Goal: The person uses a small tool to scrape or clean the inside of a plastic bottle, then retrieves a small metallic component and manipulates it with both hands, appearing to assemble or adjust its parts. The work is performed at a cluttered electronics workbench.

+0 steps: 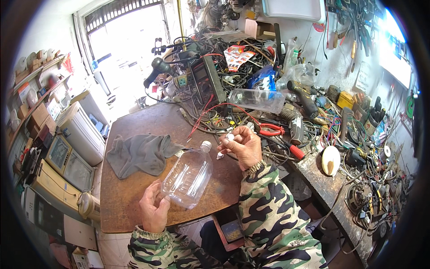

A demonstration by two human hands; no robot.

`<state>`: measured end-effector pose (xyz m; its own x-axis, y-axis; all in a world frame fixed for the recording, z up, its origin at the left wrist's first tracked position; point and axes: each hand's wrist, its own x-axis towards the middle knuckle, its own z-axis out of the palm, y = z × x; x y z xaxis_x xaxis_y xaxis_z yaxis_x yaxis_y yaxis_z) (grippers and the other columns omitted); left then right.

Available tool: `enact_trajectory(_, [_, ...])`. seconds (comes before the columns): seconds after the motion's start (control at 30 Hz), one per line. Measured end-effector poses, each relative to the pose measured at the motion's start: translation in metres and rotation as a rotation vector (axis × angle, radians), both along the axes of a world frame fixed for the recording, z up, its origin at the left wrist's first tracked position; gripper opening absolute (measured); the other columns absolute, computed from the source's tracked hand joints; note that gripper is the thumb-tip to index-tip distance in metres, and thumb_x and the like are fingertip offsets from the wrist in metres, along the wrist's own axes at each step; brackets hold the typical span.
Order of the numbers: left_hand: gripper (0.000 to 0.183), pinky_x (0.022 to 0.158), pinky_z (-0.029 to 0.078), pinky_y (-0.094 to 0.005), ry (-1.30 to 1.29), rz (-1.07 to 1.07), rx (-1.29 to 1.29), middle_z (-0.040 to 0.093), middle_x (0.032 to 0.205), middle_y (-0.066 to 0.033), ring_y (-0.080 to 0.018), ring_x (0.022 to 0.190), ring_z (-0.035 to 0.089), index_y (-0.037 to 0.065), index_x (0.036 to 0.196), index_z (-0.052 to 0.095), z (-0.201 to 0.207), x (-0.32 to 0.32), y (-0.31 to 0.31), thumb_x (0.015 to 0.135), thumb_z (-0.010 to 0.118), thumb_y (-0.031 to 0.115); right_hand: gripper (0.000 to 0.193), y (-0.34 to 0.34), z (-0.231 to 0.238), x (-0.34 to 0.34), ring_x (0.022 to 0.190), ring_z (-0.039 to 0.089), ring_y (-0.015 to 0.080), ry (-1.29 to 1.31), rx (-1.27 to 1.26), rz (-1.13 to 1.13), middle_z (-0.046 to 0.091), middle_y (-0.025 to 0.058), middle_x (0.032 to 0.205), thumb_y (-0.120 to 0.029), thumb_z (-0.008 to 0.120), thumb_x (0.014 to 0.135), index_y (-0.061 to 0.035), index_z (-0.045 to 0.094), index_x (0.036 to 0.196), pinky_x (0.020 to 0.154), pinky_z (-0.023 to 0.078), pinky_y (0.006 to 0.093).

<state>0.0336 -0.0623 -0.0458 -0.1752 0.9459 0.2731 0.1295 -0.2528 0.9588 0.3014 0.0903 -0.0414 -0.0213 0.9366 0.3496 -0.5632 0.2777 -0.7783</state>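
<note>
A clear plastic bottle [189,175] with a white cap [206,145] is tilted over the wooden table, its neck pointing away from me. My left hand [153,207] grips it at the base, with the thumb on the near corner and the fingertips along the left side. To the right of the cap, my right hand [245,147] is closed in a pinch on a small white piece [230,136], too small to name. Another little white bit [220,155] shows just below those fingers; whether it is held or lies on the table I cannot tell.
Left of the bottle, a crumpled grey cloth [139,154] lies on the wooden table [130,201]. Red-handled pliers [271,130], a red-handled screwdriver [295,151] and tangled cables crowd the right side. A multimeter [204,80] stands farther back. An open drawer [229,231] juts out below.
</note>
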Motion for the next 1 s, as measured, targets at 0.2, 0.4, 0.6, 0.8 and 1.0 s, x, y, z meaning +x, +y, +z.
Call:
enact_trajectory(0.2, [0.051,0.1,0.048,-0.0319,0.01,-0.008,0.021,0.06,0.127,-0.0177,-0.0201,0.115,0.061,-0.012,0.135,0.047,-0.0049,-0.0036,0.0015,0.086,0.057,-0.004,0.027,-0.0014,0.0016,0.0,0.078,0.074,0.0265,-0.009,-0.001,-0.026,0.071,0.0198,0.093,0.002,0.073,0.088,-0.003,0.049,0.099,0.063,0.062,0.034])
enact_trajectory(0.4, [0.051,0.1,0.048,-0.0324,0.004,-0.007,0.014,0.06,0.127,-0.0178,-0.0204,0.115,0.061,-0.012,0.135,0.047,-0.0042,-0.0026,0.0016,0.086,0.057,-0.005,0.027,0.0006,-0.0011,0.0001,0.077,0.074,0.0266,0.029,0.009,-0.017,0.071,0.0206,0.092,0.004,0.072,0.088,-0.0025,0.048,0.099,0.064,0.062,0.0348])
enact_trajectory(0.6, [0.05,0.1,0.048,-0.0319,0.024,-0.004,0.002,0.059,0.128,-0.018,-0.0205,0.115,0.061,-0.012,0.135,0.047,-0.001,-0.0017,0.0005,0.086,0.057,-0.005,0.026,-0.0009,0.0008,-0.0006,0.077,0.074,0.0266,0.03,0.0,-0.022,0.071,0.0198,0.092,0.005,0.071,0.088,-0.0025,0.048,0.099,0.064,0.062,0.0347])
enact_trajectory(0.8, [0.048,0.103,0.046,-0.0336,0.047,-0.008,0.021,0.059,0.128,-0.0171,-0.0214,0.118,0.059,-0.013,0.134,0.048,-0.0009,-0.0014,-0.0004,0.089,0.058,0.001,0.026,-0.0022,0.0017,-0.0003,0.077,0.074,0.0267,0.024,-0.011,-0.03,0.071,0.0194,0.092,0.004,0.07,0.088,-0.0031,0.049,0.1,0.063,0.062,0.0344])
enact_trajectory(1.0, [0.049,0.103,0.045,-0.0331,0.063,0.0,0.019,0.059,0.129,-0.0175,-0.0215,0.118,0.06,-0.013,0.134,0.048,-0.0038,-0.0039,0.001,0.089,0.058,0.002,0.028,-0.0019,0.0019,-0.0005,0.076,0.074,0.0252,0.026,-0.02,-0.023,0.071,0.0179,0.091,0.003,0.072,0.088,-0.0018,0.048,0.102,0.062,0.062,0.0326])
